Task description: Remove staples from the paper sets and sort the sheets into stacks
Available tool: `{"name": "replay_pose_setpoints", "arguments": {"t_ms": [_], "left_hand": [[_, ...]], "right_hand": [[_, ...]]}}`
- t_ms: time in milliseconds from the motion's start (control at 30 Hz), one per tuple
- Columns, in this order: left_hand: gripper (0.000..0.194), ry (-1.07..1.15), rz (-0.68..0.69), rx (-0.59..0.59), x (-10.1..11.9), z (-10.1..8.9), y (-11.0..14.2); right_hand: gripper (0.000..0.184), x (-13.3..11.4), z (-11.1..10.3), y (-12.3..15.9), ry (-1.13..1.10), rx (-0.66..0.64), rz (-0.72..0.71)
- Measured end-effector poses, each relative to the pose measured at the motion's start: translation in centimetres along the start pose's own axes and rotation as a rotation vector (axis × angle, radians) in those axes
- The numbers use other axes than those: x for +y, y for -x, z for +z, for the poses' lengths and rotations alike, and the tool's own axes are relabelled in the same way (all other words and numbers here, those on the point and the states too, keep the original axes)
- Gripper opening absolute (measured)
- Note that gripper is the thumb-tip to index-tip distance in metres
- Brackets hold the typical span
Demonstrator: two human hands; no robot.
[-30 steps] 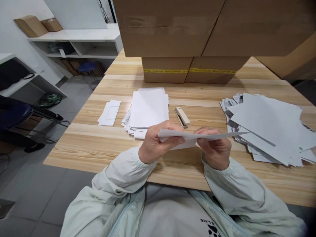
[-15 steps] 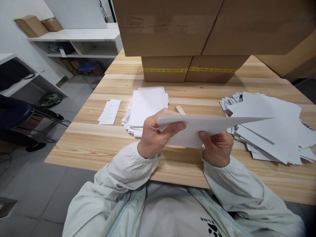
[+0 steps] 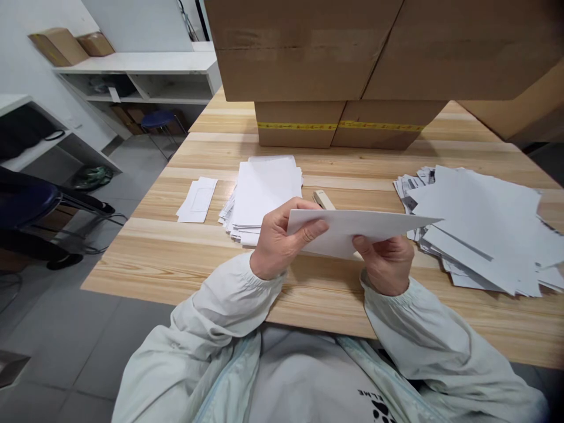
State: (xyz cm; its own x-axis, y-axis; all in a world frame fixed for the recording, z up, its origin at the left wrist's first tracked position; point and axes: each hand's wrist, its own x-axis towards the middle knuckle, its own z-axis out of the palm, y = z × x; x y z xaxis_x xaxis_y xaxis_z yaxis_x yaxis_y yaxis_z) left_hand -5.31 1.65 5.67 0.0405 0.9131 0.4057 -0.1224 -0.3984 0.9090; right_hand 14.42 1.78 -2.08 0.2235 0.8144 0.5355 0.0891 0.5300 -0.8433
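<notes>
Both hands hold white paper above the front of the table. My left hand grips its left end, thumb on the near face and fingers behind. My right hand pinches the lower edge right of the middle, its other fingers curled and partly hidden. Whether this is one sheet or several, I cannot tell. Beyond the left hand lies a stack of white paper. A beige stapler is partly covered by the held paper. To the right spreads a loose pile of paper, some with print.
Small white slips lie at the table's left. Stacked cardboard boxes stand at the back of the wooden table. Blue stools, white shelves and another person's legs are at the left.
The held paper has tilted, its right tip drawn in toward the left and slightly lower. Both hands keep their grip, the left having shifted slightly right. The piles lie as before.
</notes>
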Motion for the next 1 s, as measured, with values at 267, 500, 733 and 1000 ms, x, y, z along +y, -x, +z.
{"name": "replay_pose_setpoints", "arguments": {"t_ms": [267,500,733,1000], "left_hand": [[0.031,0.002,0.0,0.025,-0.9,0.5,0.7],[0.079,0.178,-0.441,0.05,-2.7,2.4,4.0],[0.073,0.412,-1.0,-0.216,-4.6,3.3,5.4],[0.028,0.568,-1.227,-0.258,-6.4,5.3,3.0]], "right_hand": [[0.027,-0.9,-0.2,-0.3,0.125,0.055,0.025],[0.044,-2.2,-5.4,0.1,0.345,-0.192,0.502],[0.048,-0.3,-10.5,1.4,0.205,-0.228,0.998],[0.05,1.1,-10.7,-1.3,0.332,-0.364,0.951]]}}
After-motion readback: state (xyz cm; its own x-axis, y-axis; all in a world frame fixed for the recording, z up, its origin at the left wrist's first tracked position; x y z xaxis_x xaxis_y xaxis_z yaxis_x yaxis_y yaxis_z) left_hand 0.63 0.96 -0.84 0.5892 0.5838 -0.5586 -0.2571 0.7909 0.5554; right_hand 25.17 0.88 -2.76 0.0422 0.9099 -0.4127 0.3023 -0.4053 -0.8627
